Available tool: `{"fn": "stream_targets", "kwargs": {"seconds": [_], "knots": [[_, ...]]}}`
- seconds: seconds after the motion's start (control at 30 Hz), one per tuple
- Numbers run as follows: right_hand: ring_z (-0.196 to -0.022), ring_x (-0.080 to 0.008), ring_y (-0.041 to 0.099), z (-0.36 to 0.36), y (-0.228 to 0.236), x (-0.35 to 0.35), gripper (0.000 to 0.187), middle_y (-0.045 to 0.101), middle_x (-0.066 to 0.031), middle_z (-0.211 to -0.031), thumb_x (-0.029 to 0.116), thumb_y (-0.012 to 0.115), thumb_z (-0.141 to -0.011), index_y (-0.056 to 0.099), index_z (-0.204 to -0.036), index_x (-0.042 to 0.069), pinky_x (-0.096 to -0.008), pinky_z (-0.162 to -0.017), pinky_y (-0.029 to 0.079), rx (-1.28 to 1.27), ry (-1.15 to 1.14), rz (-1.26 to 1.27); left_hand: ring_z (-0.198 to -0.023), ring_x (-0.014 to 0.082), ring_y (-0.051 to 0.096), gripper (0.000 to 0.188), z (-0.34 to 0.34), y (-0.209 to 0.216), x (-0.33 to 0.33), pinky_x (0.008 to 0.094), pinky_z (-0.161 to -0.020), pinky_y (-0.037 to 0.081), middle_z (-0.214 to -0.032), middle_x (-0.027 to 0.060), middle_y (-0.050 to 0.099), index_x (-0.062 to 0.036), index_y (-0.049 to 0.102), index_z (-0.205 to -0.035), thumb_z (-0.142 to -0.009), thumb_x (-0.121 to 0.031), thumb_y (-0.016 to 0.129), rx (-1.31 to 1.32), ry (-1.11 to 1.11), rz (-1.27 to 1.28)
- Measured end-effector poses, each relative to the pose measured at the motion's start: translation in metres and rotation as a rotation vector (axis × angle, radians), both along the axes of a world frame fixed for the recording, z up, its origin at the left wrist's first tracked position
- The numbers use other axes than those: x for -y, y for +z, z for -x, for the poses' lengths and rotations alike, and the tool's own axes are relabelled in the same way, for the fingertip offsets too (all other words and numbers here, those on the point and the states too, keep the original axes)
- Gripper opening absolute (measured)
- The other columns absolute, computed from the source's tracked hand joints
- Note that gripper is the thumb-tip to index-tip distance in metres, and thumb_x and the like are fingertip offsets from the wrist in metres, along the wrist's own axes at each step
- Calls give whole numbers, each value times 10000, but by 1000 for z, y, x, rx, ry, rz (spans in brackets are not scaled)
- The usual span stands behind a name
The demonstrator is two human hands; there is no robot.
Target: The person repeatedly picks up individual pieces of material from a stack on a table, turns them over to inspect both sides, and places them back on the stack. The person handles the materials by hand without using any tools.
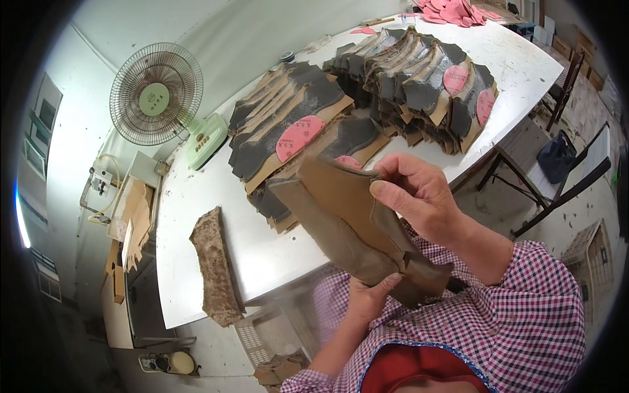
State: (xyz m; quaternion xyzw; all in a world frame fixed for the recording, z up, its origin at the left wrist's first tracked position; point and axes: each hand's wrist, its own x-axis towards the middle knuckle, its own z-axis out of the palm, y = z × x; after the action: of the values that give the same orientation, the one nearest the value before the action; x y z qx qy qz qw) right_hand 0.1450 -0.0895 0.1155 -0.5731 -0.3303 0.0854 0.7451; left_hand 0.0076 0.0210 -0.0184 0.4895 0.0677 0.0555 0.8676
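The right hand (422,196) pinches the top edge of 1 brown piece (344,209). The left hand (375,293) holds its low end. The piece is up by the white table (265,265), near 2 big piles (262,160). 1 fuzzy strip (217,272) lies to the left.

The right hand (422,196) is the farther one, its thumb and bent forefinger pinching, tips toward the left; its bare forearm (481,245) slants in from the near right. The left hand (371,296) grips nearer, thumb pointing right, fingers mostly hidden; its forearm (339,340) rises from the near side.
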Motion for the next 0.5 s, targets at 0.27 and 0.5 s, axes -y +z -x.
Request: {"fn": "stream_targets", "kwargs": {"seconds": [0.27, 0.5], "knots": [[-555, -93, 507, -45, -12, -5, 135, 564, -20, -754, 146, 562, -963, 580, -1029, 29, -201, -446, 380, -319, 344, -264, -954, 165, 642, 293, 15, 66, -83, 306, -845, 525, -1076, 95, 671, 8, 616, -1145, -854, 35, 648, 19, 311, -606], [-945, -225, 641, -135, -80, -9, 383, 650, -121, -1073, 322, 461, -1006, 611, -1144, -3, -366, -884, 510, -464, 497, -50, -893, 375, 651, 354, -36, 36, -127, 437, -775, 540, -989, 198, 664, -54, 663, -1104, -763, 32, 621, 389, 547, -1757]]}}
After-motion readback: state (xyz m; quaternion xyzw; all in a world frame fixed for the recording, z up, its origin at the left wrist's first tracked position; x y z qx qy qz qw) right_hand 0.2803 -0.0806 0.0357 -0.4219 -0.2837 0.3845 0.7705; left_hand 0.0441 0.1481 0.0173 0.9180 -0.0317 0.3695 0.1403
